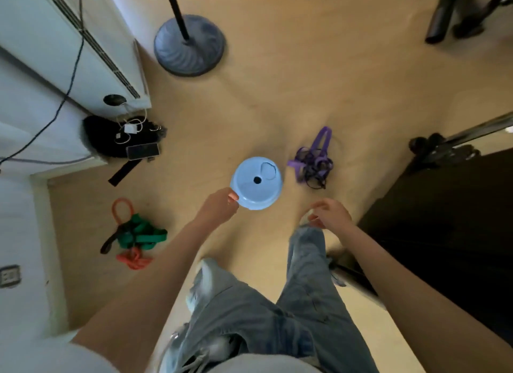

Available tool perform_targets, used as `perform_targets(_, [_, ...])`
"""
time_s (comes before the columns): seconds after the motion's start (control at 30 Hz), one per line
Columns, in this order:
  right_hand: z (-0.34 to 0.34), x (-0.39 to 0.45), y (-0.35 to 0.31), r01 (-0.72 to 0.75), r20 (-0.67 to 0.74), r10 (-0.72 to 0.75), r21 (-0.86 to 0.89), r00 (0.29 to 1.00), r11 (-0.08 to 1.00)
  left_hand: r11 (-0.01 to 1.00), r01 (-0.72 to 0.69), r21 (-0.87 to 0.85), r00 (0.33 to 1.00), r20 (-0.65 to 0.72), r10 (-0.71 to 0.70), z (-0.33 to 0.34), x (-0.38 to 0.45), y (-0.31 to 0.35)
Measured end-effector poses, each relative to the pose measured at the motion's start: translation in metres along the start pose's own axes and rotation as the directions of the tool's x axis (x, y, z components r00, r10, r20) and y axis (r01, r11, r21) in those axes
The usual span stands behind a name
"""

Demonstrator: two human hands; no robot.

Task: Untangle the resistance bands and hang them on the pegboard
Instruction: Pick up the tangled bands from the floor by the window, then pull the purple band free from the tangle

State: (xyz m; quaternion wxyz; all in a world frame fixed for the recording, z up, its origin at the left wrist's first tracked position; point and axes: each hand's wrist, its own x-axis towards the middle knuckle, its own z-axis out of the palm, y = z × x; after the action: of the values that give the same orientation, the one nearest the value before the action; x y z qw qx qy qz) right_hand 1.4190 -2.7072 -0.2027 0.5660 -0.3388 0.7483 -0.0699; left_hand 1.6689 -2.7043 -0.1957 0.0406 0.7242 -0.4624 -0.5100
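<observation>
A tangle of purple and black resistance bands [313,161] lies on the wooden floor, right of a round light-blue stool [256,182]. A second tangle of green, orange-red and black bands [136,235] lies on the floor at the left. My left hand [219,206] grips the near-left rim of the stool, thumb on top. My right hand [329,214] hovers above the floor near my right leg, fingers loosely curled and holding nothing. No pegboard is in view.
A floor lamp's round grey base [190,46] stands at the back. A black bag with a phone and chargers [125,140] lies by the white unit [69,53] on the left. Dark furniture [444,220] fills the right side; dumbbells [427,143] lie beside it.
</observation>
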Motion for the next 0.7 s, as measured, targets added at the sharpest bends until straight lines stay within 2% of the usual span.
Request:
perform_targets(0.2, [-0.102, 0.099, -0.001, -0.001, 0.000, 0.001, -0.056, 1.000, 0.998, 1.000, -0.010, 0.025, 0.999, 0.048, 0.009, 0.077, 0.099, 0.116])
perform_targets(0.37, [-0.155, 0.179, 0.002, -0.049, 0.011, 0.050, -0.075, 0.999, 0.996, 0.995, 0.002, 0.099, 0.998, 0.065, -0.008, 0.122, 0.180, 0.170])
perform_targets(0.53, [-0.163, 0.300, 0.038, -0.130, -0.032, 0.129, -0.035, 0.991, 0.991, 0.995, 0.024, 0.092, 0.991, 0.132, -0.036, 0.175, 0.292, 0.180])
perform_targets(0.7, [-0.105, 0.493, 0.114, -0.016, 0.102, 0.051, -0.318, 0.993, 0.948, 0.994, 0.025, 0.110, 0.991, 0.130, -0.039, 0.269, 0.446, 0.132])
